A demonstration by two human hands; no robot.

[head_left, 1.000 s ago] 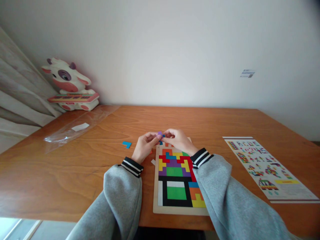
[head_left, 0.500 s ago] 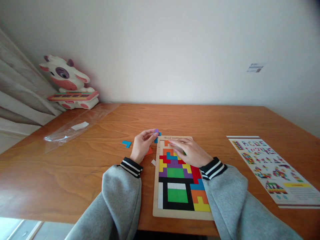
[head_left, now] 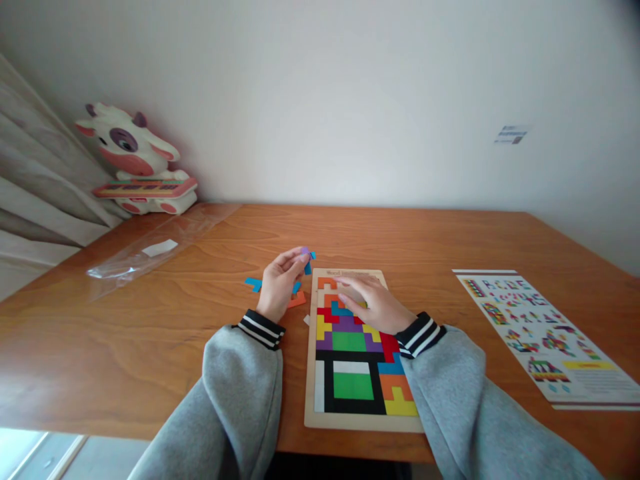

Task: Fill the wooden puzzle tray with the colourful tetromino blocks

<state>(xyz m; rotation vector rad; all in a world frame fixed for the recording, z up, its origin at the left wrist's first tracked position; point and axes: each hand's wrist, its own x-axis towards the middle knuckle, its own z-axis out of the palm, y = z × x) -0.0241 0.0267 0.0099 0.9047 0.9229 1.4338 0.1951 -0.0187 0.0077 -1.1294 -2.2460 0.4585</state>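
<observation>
My left hand (head_left: 278,285) pinches a purple puzzle piece (head_left: 305,251) between thumb and fingertips, left of the board's top edge. Blue pieces (head_left: 307,268) show just beyond its fingers. My right hand (head_left: 376,304) hovers over the upper part of the wooden puzzle board (head_left: 311,400), thumb and index finger apart. Its index fingertip is at the right end of an orange piece (head_left: 326,283) in the board's top left corner. Coloured pieces fill the lower board, among them a green block (head_left: 349,342) and a black frame (head_left: 329,380). The right hand hides part of the upper board.
Loose blue (head_left: 254,285) and orange (head_left: 299,299) pieces lie left of the board, beside a small white piece (head_left: 307,320). A printed pattern sheet (head_left: 550,340) lies at the right. A plastic bag (head_left: 135,267) and a cow toy keyboard (head_left: 145,190) are at the far left.
The orange piece at the top of the board has shifted left into the corner. My left hand has moved slightly up and left with the purple piece.
</observation>
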